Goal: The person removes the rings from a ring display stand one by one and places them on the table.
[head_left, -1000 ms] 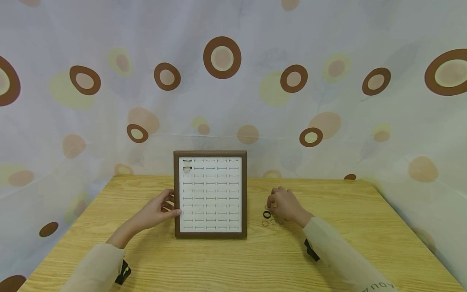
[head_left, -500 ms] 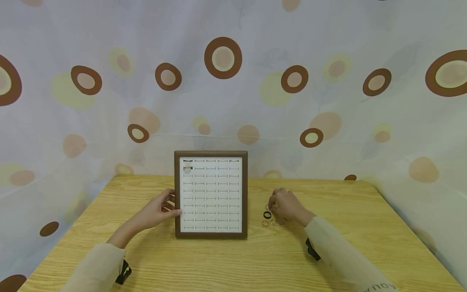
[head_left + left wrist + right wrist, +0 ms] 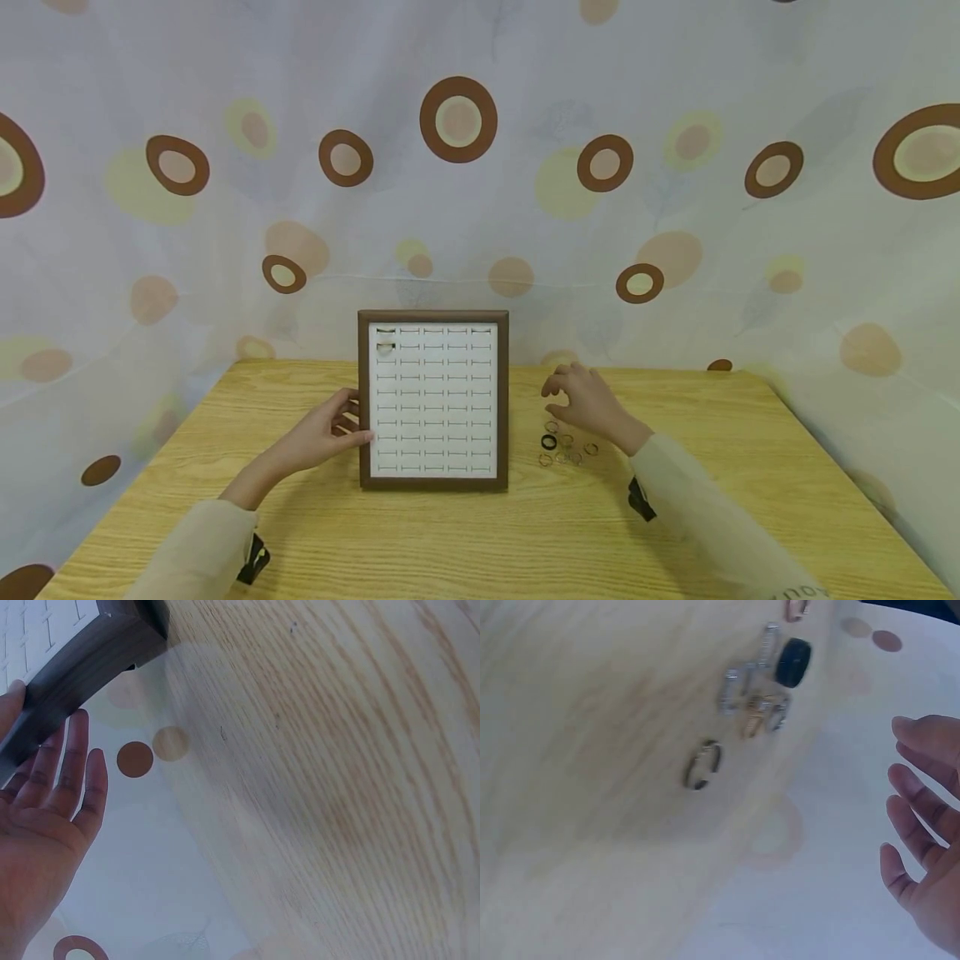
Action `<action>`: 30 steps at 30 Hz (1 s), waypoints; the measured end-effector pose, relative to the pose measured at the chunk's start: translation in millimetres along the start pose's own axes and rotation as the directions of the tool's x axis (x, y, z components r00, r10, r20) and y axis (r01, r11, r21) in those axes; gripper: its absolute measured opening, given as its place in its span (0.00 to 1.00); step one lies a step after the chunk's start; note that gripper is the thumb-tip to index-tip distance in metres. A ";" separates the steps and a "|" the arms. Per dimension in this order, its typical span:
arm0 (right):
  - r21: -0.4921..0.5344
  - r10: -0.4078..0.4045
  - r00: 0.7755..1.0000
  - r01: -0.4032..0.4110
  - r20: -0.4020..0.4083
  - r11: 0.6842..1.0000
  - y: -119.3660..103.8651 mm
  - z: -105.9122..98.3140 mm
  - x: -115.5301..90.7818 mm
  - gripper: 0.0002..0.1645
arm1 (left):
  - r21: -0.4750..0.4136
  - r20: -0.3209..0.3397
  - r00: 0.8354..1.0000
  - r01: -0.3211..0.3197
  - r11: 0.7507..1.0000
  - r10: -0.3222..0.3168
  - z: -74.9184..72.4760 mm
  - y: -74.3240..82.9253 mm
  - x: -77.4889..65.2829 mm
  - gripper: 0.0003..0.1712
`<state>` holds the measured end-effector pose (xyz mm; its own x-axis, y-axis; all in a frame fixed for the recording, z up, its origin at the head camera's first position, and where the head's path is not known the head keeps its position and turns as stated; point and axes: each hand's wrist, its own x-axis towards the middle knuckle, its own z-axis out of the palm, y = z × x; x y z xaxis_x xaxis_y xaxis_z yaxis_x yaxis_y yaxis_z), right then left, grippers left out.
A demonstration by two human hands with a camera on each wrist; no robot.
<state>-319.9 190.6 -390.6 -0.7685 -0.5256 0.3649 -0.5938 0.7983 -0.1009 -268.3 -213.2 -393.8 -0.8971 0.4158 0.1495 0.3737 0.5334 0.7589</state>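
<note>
A brown-framed ring display board (image 3: 433, 400) with a white slotted pad stands on the table. At its left edge my left hand (image 3: 322, 433) grips the frame, thumb (image 3: 10, 705) on the front and fingers behind. Rings sit in the pad's upper left slots, the clearest one a light ring (image 3: 386, 347) in the second row. My right hand (image 3: 592, 407) is raised above the loose rings, fingers bent and apart, with nothing visible between them. Below it lie a wide black ring (image 3: 793, 663), a thin dark-and-silver ring (image 3: 703, 765), a gold-coloured ring (image 3: 754, 720) and several silver ones.
The wooden table (image 3: 450, 542) reaches back to a patterned cloth (image 3: 480, 217) that hangs behind and at both sides. Black wrist straps (image 3: 255, 560) show under the sleeves.
My right hand has lifted up and away from the loose rings, its fingers spreading, and more rings show beneath it. The left hand and the display board have stayed in place.
</note>
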 end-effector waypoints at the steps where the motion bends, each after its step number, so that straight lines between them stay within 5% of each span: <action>1: -0.007 -0.006 1.000 0.006 -0.015 1.000 -1.9 -2.4 1.6 0.10 | 0.001 0.000 1.000 0.001 1.000 -0.001 -0.1 0.1 -0.1 0.32; 18: -0.066 -0.098 0.979 0.088 -0.180 0.994 -37.5 -55.7 24.6 0.11 | 0.001 0.000 1.000 0.007 1.000 -0.007 0.0 0.1 0.2 0.33; 30: -0.051 -0.178 0.949 0.171 -0.261 0.984 -64.1 -71.9 41.1 0.08 | 0.008 -0.009 1.000 0.009 1.000 -0.009 0.7 -3.9 1.3 0.33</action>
<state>-296.3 138.9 -302.7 -0.5612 -0.5638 0.6060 -0.7034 0.7108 0.0098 -270.8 -214.2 -397.0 -0.9024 0.4045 0.1484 0.3675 0.5432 0.7549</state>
